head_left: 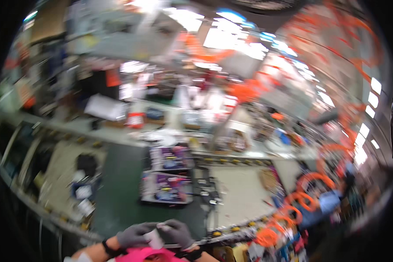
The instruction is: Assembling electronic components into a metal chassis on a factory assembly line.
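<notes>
Motion blur smeared the whole view. The small white piece (154, 238) pinched between the gloved left hand (133, 235) and right hand (177, 232) was too blurred to identify. Both forearms were cut off by the lower edge. Items on the surface (118, 192) stayed indistinct.

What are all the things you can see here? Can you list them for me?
Small pale piece: one, whitish, pinched between both hands, bottom centre.
Trays: two, grey with purple contents, on the green mat, one behind the other.
Green mat: one, dark green, on the workbench.
Coiled hoses: several, orange, at the right.
Pink thing: one, at the bottom edge below the hands; too blurred to identify.
Left hand: grey glove, black wristband.
Right hand: grey glove, black wristband.
</notes>
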`<state>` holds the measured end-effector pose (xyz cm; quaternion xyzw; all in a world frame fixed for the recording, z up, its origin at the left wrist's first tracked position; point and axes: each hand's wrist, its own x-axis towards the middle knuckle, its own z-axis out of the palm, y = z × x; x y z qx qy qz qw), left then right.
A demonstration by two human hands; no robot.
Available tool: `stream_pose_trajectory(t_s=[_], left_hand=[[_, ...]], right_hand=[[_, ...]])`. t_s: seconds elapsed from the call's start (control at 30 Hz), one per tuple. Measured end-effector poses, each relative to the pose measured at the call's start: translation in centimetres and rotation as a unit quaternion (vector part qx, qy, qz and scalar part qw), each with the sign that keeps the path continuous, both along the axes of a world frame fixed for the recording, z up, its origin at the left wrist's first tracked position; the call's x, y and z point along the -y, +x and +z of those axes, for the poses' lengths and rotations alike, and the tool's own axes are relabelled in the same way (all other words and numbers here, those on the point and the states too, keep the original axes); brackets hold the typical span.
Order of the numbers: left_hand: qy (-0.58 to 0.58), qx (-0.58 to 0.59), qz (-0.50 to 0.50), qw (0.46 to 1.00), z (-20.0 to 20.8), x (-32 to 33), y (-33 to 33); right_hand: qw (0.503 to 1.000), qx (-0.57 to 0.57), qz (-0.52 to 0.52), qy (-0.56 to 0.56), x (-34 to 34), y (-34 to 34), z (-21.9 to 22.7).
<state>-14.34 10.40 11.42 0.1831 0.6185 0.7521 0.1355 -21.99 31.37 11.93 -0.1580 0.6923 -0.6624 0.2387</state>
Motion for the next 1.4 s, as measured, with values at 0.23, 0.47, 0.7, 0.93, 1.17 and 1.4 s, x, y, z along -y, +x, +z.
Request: stream_pose_trajectory(t_s=[0.23,0.47,0.7,0.93,1.17,1.4], left_hand=[[-0.081,0.103,0.371,0.919,-5.9,13.2,1.4],[0.06,0.208,0.626,0.749,-19.2,29.0,3.1],[-0.402,0.286,0.701,0.514,-26.2,31.3,3.6],[-0.347,0.127,0.507,0.779,-15.5,19.1,-3.6],[-0.363,0.012,0.332,0.87,-13.3,6.4,-10.8],[-0.384,0.027,0.351,0.853,-12.3,5.8,-12.0]], right_hand=[[0.987,-0.096,-0.128,-0.006,-0.2,-2.9,5.0],[0.977,-0.103,-0.177,0.063,-3.1,-5.3,8.7],[0.947,-0.181,-0.261,0.055,-5.1,-9.8,6.0],[0.906,-0.274,-0.243,0.21,-6.4,-17.0,-1.6],[0.885,-0.328,-0.255,0.209,-4.2,-16.0,-3.3],[0.909,-0.293,-0.214,0.208,-4.2,-12.3,-0.6]])
